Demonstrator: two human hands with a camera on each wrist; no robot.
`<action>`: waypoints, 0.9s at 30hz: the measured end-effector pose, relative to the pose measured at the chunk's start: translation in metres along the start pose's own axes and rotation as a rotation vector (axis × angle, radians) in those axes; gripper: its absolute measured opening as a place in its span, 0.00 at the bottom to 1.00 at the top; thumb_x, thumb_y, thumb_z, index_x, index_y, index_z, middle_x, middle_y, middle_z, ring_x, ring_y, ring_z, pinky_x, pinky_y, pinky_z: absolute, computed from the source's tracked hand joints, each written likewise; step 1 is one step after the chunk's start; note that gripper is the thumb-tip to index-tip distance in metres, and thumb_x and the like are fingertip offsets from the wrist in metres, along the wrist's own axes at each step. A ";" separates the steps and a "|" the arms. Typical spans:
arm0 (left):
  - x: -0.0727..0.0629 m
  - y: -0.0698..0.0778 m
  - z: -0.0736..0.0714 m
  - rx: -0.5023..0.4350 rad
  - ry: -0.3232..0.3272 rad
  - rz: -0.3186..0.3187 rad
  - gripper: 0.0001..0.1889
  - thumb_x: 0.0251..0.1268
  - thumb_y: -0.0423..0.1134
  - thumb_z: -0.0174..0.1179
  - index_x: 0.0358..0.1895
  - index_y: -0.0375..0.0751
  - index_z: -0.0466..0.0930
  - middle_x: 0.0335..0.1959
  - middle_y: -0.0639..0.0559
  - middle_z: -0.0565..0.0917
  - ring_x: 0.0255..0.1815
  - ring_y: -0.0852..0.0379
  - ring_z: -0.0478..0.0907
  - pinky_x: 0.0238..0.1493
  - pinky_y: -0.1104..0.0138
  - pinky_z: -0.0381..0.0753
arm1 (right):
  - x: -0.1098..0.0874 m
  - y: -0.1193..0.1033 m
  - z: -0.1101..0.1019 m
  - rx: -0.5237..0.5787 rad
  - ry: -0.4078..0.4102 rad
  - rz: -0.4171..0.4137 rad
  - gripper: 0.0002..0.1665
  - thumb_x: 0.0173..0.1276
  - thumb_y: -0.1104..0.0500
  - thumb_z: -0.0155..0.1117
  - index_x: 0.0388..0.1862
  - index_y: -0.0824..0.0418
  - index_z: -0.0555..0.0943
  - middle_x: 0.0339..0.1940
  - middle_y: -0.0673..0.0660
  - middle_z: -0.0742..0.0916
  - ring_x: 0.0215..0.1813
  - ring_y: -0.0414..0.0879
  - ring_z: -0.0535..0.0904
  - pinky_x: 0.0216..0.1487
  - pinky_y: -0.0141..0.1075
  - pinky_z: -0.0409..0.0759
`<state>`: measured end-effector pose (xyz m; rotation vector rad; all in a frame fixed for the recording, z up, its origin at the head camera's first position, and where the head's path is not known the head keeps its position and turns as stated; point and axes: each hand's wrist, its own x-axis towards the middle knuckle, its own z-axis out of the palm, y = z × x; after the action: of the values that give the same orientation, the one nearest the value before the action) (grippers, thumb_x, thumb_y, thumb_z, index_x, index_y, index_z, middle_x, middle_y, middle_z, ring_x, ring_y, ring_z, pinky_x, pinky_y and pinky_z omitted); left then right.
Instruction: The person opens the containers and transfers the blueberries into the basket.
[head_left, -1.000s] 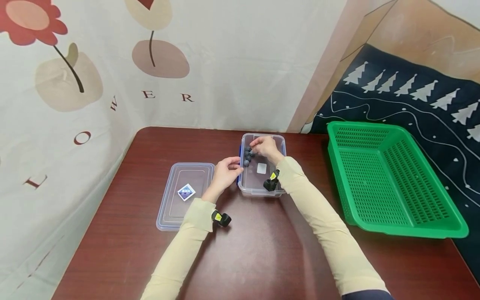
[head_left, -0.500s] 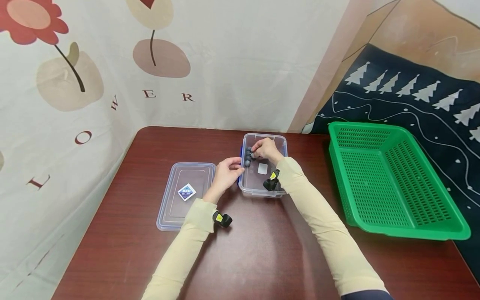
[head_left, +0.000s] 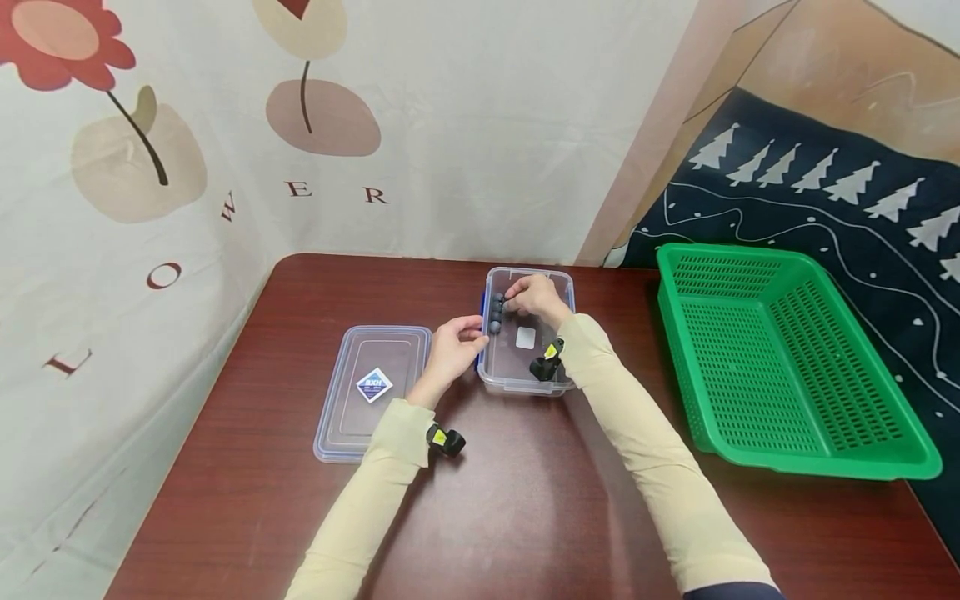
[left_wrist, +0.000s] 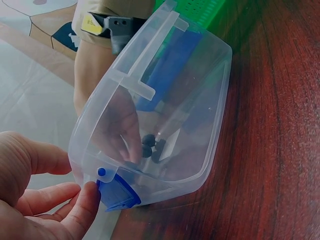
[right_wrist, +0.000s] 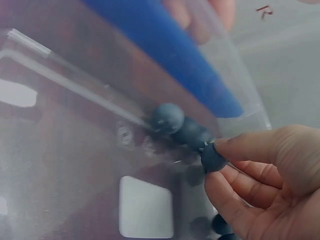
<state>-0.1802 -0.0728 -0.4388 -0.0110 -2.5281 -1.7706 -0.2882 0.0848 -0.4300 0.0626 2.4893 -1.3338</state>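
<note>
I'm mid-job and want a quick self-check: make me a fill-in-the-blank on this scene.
The ____ hand pinches a berry.
In the head view, the lid lies to the ____ of the box.
The basket is coloured ____.
The clip by the left hand is coloured ____.

Missing words: right; left; green; blue.

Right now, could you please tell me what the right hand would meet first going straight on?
Probably the dark balls lined along the left side of the clear box, though depth is unclear.
</note>
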 end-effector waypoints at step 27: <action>0.002 -0.003 0.001 -0.030 -0.011 -0.020 0.17 0.54 0.26 0.62 0.49 0.27 0.79 0.39 0.34 0.83 0.41 0.43 0.82 0.45 0.61 0.83 | -0.047 -0.035 -0.082 0.177 0.036 -0.097 0.14 0.61 0.64 0.65 0.45 0.69 0.80 0.35 0.57 0.82 0.41 0.50 0.80 0.57 0.46 0.76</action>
<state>-0.1820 -0.0732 -0.4418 0.0037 -2.5175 -1.8206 -0.2710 0.1376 -0.3456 0.0063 2.4252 -1.6041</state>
